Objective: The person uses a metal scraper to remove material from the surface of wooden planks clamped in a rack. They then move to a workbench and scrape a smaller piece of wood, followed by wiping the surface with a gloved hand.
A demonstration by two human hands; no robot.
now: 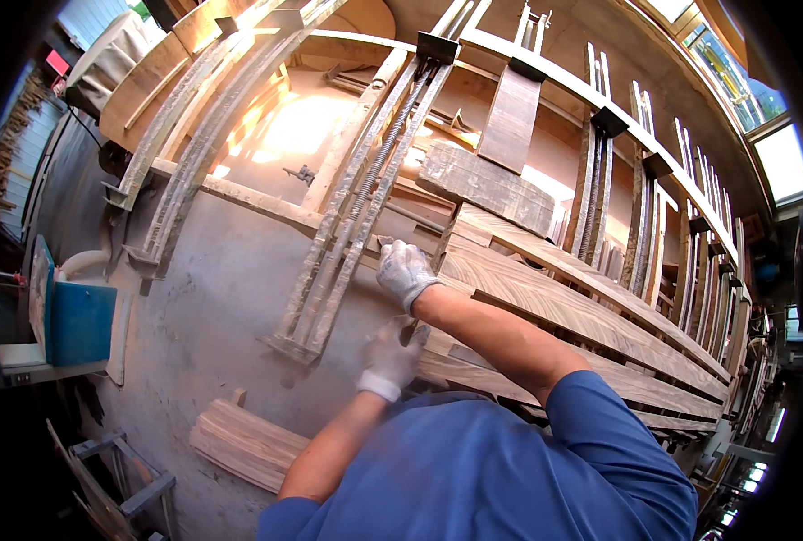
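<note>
Head camera view: we work in white gloves at the near ends of long wooden boards (pixel 546 307), which run away to our right on a rack. Our right hand (pixel 406 270) has its fingers curled beside the long metal clamp (pixel 376 171), next to the boards' ends — whether it grips anything, we cannot tell. Our left hand (pixel 392 356), blurred, sits just below, near the lower boards; its grip is likewise unclear. For good handling here, we judge, both hands should stay near the board ends, fingers out of the gaps between pieces and off the clamp's screw, with pressure even so that no board twists. Beyond the hands, a worn wooden block (pixel 487 187) lies across the work, under a dark plank (pixel 514 117), with further clamps (pixel 611 122) ranked to the right. Outermost — planks (pixel 248 442) at lower left and a blue box (pixel 82 325).
</note>
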